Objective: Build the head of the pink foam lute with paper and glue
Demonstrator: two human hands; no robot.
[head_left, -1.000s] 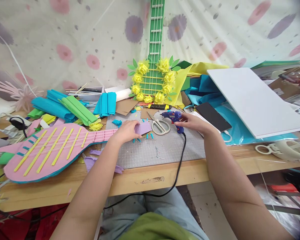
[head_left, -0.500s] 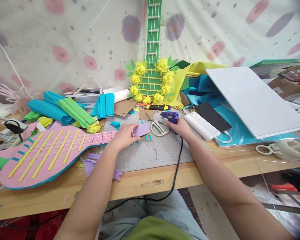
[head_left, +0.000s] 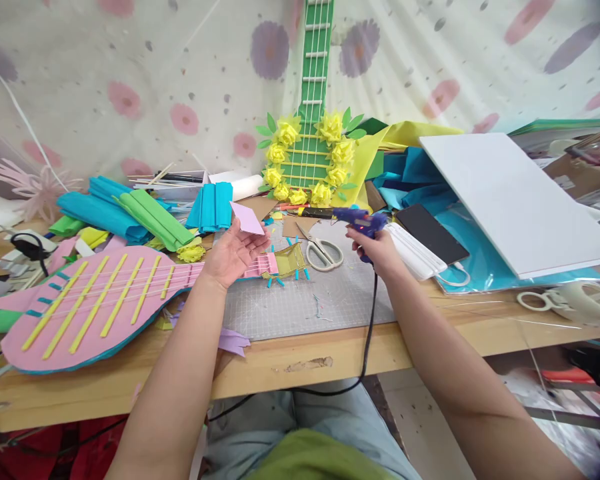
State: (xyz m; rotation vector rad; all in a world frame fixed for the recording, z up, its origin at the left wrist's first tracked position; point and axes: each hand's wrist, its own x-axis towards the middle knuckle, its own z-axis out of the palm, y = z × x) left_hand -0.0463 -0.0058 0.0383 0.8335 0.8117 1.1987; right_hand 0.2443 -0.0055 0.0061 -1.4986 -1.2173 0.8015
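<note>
My left hand (head_left: 234, 253) is turned palm up and holds a small lilac card piece (head_left: 249, 219) at the fingertips, above the neck of a pink paper guitar (head_left: 95, 300). The guitar lies at the left, with yellow strips and thin strings on its body. Its head end (head_left: 287, 261) is olive-brown, with short blue pegs sticking out at the sides. In my right hand (head_left: 373, 243) is a blue hot glue gun (head_left: 360, 220), lifted over the mat with its nozzle to the left. White-handled scissors (head_left: 325, 256) lie between the two hands.
A grey cutting mat (head_left: 300, 317) covers the table's middle. A green guitar with yellow paper flowers (head_left: 307, 157) stands behind. Blue and green crepe paper rolls (head_left: 153, 217) lie at left. A white board (head_left: 515, 200) leans at right. The glue gun's black cord (head_left: 367, 353) hangs over the table edge.
My left hand has lifted the lilac card off the guitar's head and turned palm up, uncovering the olive-brown end. My right hand has raised the glue gun from beside the scissors.
</note>
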